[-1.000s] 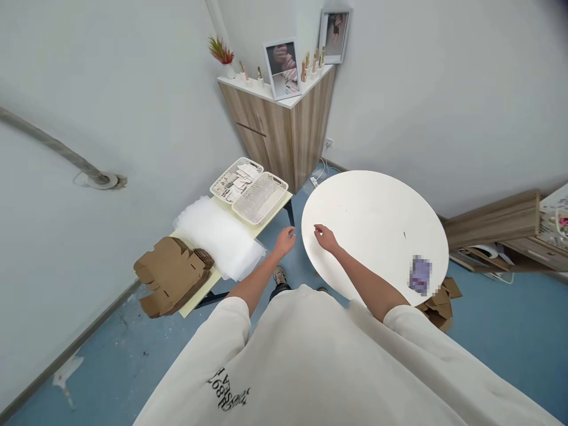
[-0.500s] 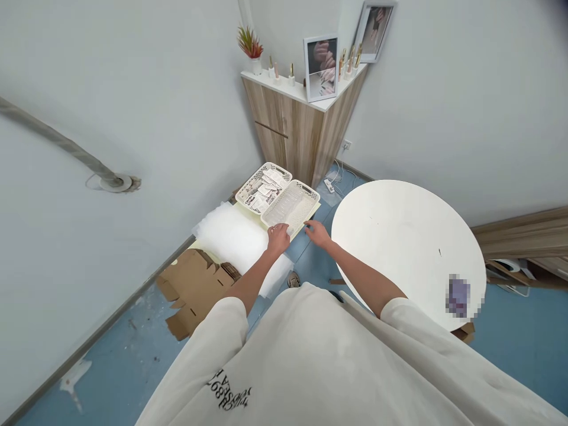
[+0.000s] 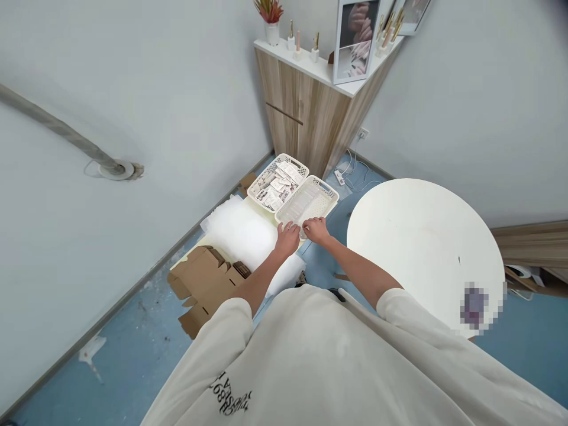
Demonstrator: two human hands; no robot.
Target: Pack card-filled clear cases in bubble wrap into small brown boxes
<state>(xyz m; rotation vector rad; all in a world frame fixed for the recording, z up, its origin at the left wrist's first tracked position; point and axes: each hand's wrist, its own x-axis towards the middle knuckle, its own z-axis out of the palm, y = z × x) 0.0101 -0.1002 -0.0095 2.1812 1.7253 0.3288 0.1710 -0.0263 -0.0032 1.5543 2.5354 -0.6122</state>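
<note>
Basket [image 3: 328,205] beneath both hands [image 3: 302,232]

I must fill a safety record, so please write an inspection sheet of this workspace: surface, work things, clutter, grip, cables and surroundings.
Surface: low table, mostly covered.
Work things: left basket holds printed packets; right basket holds clear plastic pieces.
Clutter: white sheets and flattened cardboard beside the baskets.
Grip: left hand and right hand at the right basket's near end; cannot tell if either holds something.
Cables: power strip with white cables on the floor.
Surroundings: wooden corner cabinet; round white table with a pixelated item; marked blue floor.
</note>
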